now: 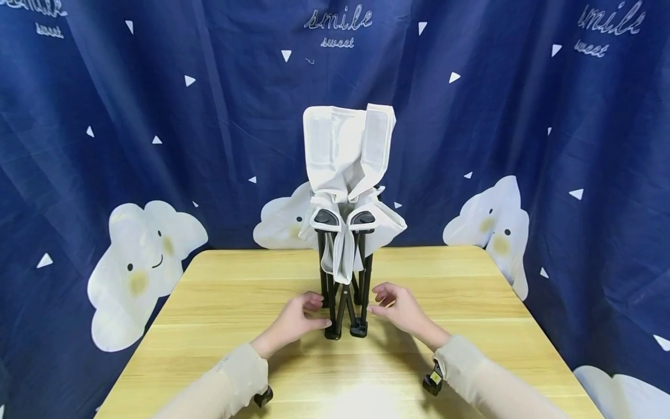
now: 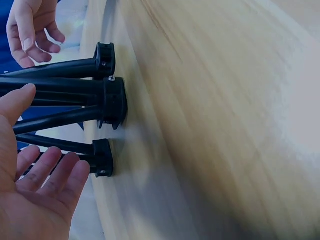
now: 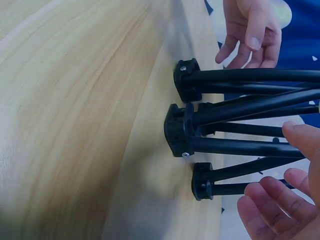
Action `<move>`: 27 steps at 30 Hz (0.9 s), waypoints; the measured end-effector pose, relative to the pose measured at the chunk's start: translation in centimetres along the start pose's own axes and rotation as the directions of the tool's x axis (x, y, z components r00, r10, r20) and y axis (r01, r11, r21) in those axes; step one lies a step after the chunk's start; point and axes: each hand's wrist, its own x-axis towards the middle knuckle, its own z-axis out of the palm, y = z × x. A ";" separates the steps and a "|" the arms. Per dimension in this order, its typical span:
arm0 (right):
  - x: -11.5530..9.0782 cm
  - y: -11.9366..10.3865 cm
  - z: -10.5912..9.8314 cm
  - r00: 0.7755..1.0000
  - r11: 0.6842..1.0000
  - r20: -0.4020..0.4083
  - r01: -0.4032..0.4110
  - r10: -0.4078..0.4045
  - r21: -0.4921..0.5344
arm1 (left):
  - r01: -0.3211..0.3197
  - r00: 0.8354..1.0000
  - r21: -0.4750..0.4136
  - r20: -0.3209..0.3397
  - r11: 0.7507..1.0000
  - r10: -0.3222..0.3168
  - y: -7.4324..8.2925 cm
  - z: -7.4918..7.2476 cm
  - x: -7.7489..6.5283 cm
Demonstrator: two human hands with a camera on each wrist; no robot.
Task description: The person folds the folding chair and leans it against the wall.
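Observation:
A folded camp chair [image 1: 342,174] with white fabric and black tube legs stands upright on the wooden table, its seat cloth bunched above. Its crossed legs [image 2: 65,90] end in black plastic feet [image 3: 180,130] on the tabletop. On the left side of the legs is my left hand [image 1: 298,320], fingers loosely bent and thumb apart; whether the thumb touches a leg I cannot tell. My right hand [image 1: 402,309] is at the right side in a similar pose, with a small gap to the legs. Neither hand grips anything.
The light wooden table [image 1: 225,291] runs beneath the chair and both forearms. Behind and around it hangs a dark blue curtain [image 1: 209,116] with clouds, triangles and lettering. Black wrist devices [image 1: 432,379] hang under the sleeves.

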 end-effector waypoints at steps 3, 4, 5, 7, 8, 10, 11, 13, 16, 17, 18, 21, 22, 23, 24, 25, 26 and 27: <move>0.0 0.3 0.4 1.000 0.999 0.002 -0.029 0.029 0.038 | 0.011 1.000 -0.024 -0.002 1.000 -0.011 -0.1 0.4 0.0; 0.0 0.4 0.5 0.999 0.998 0.000 -0.040 0.040 0.050 | 0.014 1.000 -0.033 -0.001 0.999 -0.014 -0.1 0.6 0.0; 0.0 0.5 0.7 0.999 0.997 -0.001 -0.050 0.050 0.064 | 0.016 1.000 -0.040 -0.004 0.999 -0.016 -0.1 0.7 -0.1; 0.0 0.8 1.0 0.997 0.994 -0.012 -0.077 0.078 0.081 | 0.020 1.000 -0.054 -0.010 0.998 -0.021 -0.2 0.9 -0.2; 0.0 0.9 1.2 0.996 0.992 -0.017 -0.089 0.091 0.089 | 0.024 1.000 -0.061 -0.013 0.998 -0.025 -0.2 1.0 -0.2; 0.0 1.1 1.6 0.993 0.987 -0.027 -0.112 0.116 0.115 | 0.025 1.000 -0.073 -0.016 0.997 -0.026 -0.2 1.2 -0.3; -0.1 1.2 1.7 0.992 0.985 -0.034 -0.118 0.123 0.126 | 0.025 1.000 -0.075 -0.017 0.997 -0.026 -0.3 1.3 -0.4; -0.1 1.4 2.0 0.990 0.981 -0.047 -0.128 0.136 0.149 | 0.022 1.000 -0.085 -0.020 0.996 -0.023 -0.4 1.5 -0.4; -0.1 1.7 2.5 0.990 0.978 -0.056 -0.122 0.133 0.170 | 0.011 1.000 -0.091 -0.026 0.996 -0.013 -0.5 1.8 -0.4; -0.2 1.7 2.6 0.990 0.977 -0.057 -0.117 0.129 0.176 | 0.008 0.999 -0.092 -0.030 0.996 -0.011 -0.5 1.9 -0.3; -0.2 1.8 2.7 0.990 0.976 -0.057 -0.117 0.129 0.182 | 0.007 0.999 -0.094 -0.033 0.996 -0.011 -0.6 2.0 -0.3; -0.2 1.9 3.1 0.991 0.975 -0.052 -0.108 0.120 0.192 | 0.013 0.999 -0.105 -0.037 0.994 -0.017 -0.5 2.3 -0.3; -0.2 2.0 3.2 0.991 0.975 -0.050 -0.108 0.120 0.194 | 0.015 0.999 -0.106 -0.038 0.994 -0.019 -0.5 2.4 -0.3; -0.2 2.0 3.3 0.992 0.974 -0.048 -0.109 0.121 0.197 | 0.011 0.999 -0.105 -0.039 0.994 -0.015 -0.5 2.5 -0.3; -0.2 2.1 3.4 0.991 0.974 -0.048 -0.110 0.122 0.198 | 0.008 0.999 -0.104 -0.040 0.995 -0.012 -0.4 2.6 -0.3; -0.2 2.1 3.5 0.992 0.974 -0.046 -0.108 0.119 0.197 | 0.009 0.999 -0.099 -0.042 0.995 -0.013 -0.4 2.7 -0.3; -0.2 2.2 3.6 0.992 0.975 -0.045 -0.108 0.119 0.194 | 0.010 0.999 -0.094 -0.045 0.996 -0.014 -0.4 2.8 -0.3; -0.2 2.2 3.7 0.992 0.975 -0.045 -0.106 0.117 0.195 | 0.009 0.999 -0.088 -0.048 0.996 -0.013 -0.4 2.9 -0.3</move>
